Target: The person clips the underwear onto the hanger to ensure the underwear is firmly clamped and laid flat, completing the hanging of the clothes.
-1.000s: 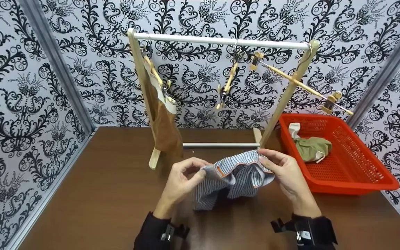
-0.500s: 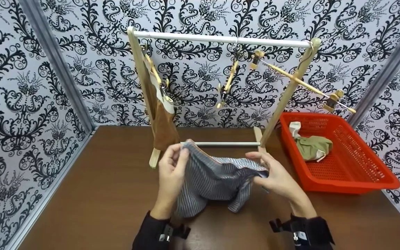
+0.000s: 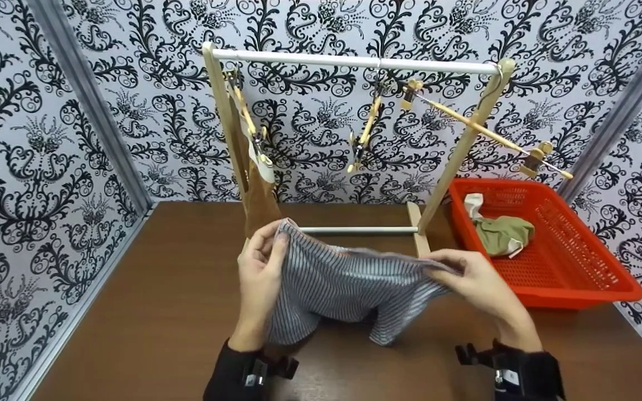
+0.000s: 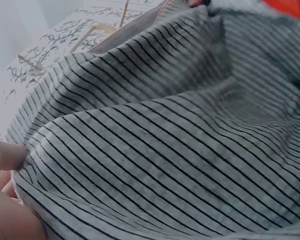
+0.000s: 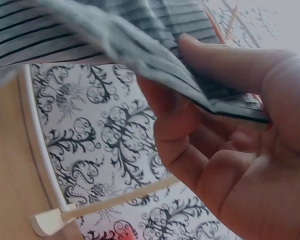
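Grey pants (image 3: 343,284) with thin dark stripes stretch between my two hands above the table, their two legs hanging down. My left hand (image 3: 258,270) pinches the upper left corner between thumb and fingers. Lower on the other side, my right hand (image 3: 480,281) grips the right end of the top edge. Striped cloth (image 4: 140,150) fills most of the left wrist view, hiding much of what lies behind. In the right wrist view, the thumb (image 5: 225,60) lies on the folded cloth with curled fingers beneath it.
A wooden rack (image 3: 463,147) stands at the back. Brown pants (image 3: 261,200) hang at its left; a bare clip hanger (image 3: 370,125) hangs mid-rail and another hanger (image 3: 474,127) juts out right. A red basket (image 3: 572,298) at right holds a green garment (image 3: 502,234).
The pants have turned and spread wider. My left hand has moved left and up with its corner; my right hand first loosened, then took the edge again and pulled right.
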Demonstrator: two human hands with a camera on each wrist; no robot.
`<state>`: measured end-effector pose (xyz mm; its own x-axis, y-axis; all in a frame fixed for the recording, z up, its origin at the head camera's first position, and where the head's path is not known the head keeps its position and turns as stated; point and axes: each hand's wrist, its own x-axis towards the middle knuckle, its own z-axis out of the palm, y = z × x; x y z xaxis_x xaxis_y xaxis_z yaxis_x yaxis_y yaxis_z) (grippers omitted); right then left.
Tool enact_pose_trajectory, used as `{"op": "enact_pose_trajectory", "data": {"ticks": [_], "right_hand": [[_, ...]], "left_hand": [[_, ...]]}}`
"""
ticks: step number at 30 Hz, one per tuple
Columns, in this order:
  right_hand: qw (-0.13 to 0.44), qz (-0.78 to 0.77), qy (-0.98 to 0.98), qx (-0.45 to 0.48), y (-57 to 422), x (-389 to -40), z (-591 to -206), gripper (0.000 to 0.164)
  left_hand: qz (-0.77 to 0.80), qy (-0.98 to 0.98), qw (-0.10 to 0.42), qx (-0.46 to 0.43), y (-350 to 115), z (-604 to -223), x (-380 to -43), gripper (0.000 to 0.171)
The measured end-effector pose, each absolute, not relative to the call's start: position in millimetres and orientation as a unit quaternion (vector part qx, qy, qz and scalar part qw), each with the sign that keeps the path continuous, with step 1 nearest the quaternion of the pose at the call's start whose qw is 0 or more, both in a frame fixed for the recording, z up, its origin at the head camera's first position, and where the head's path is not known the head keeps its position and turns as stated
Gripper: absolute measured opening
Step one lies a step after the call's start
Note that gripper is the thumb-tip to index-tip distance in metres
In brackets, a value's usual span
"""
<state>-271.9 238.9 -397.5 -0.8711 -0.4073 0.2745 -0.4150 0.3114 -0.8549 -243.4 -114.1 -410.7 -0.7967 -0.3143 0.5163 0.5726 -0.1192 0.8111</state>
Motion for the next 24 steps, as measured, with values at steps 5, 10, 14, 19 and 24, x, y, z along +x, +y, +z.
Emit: {"op": "enact_pose_trajectory", "data": {"ticks": [5,10,14,19,24], "right_hand": [[0.035,0.605,-0.774,0.185,244,-265,-389,0.023],[0.047,0.699,-0.701,0.133,240,-256,-378,0.017],[0.031,0.734,-0.673,0.091,237,-250,-372,0.013],[0.017,0.742,-0.668,0.054,236,-246,-367,0.011],[0.02,0.747,-0.663,0.036,230,-245,-366,0.013]], "left_hand": [[-0.755,-0.613,0.21,-0.099,-127,-404,-240,0.029],[-0.816,-0.564,0.087,-0.09,-138,-400,-236,0.026],[-0.836,-0.542,0.018,-0.082,-141,-402,-235,0.02],[-0.846,-0.529,-0.026,-0.058,-138,-408,-238,0.018],[-0.851,-0.522,-0.035,-0.031,-129,-422,-248,0.021]]}}
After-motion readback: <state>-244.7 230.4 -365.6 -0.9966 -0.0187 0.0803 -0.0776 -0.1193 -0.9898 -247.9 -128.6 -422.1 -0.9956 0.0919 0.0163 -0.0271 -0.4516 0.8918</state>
